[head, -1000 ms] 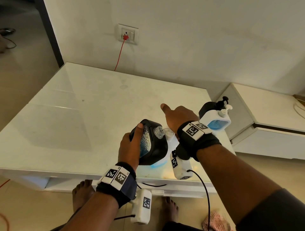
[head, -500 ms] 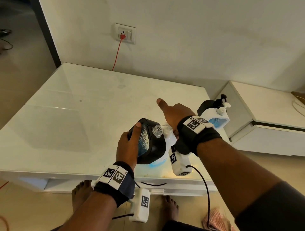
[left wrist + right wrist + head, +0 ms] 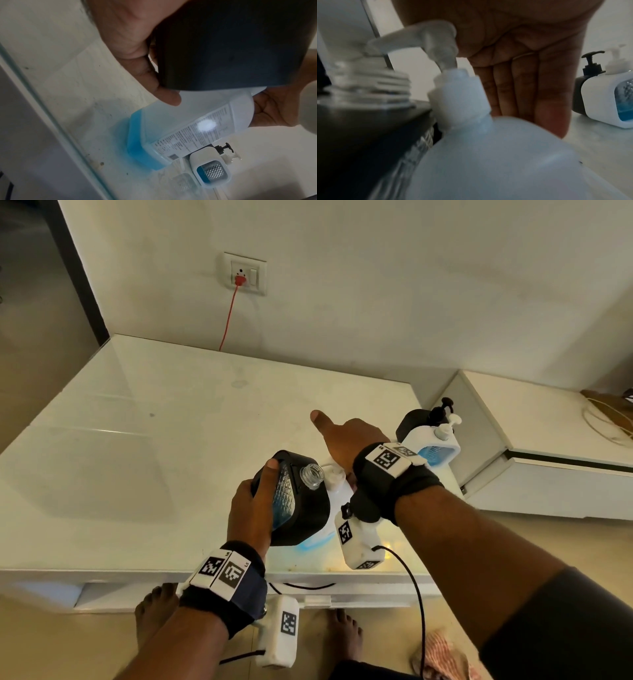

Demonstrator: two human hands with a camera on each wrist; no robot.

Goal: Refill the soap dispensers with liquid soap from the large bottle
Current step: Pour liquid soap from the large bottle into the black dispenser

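Little shifting since half a second ago: both hands holding much as before. Tilting black dispenser (image 3: 298,508) over near right corner of table (image 3: 137,440), open threaded neck (image 3: 312,474) angled toward pump spout (image 3: 412,39) of large bottle (image 3: 197,119). Left hand (image 3: 251,511) gripping dispenser, thumb along its side. Right hand (image 3: 346,436) pressing pump head with palm, fingers straight. Bottle standing on table, blue soap low in base. Two capped dispensers, white (image 3: 433,445) and black (image 3: 416,421), sitting at table's right edge.
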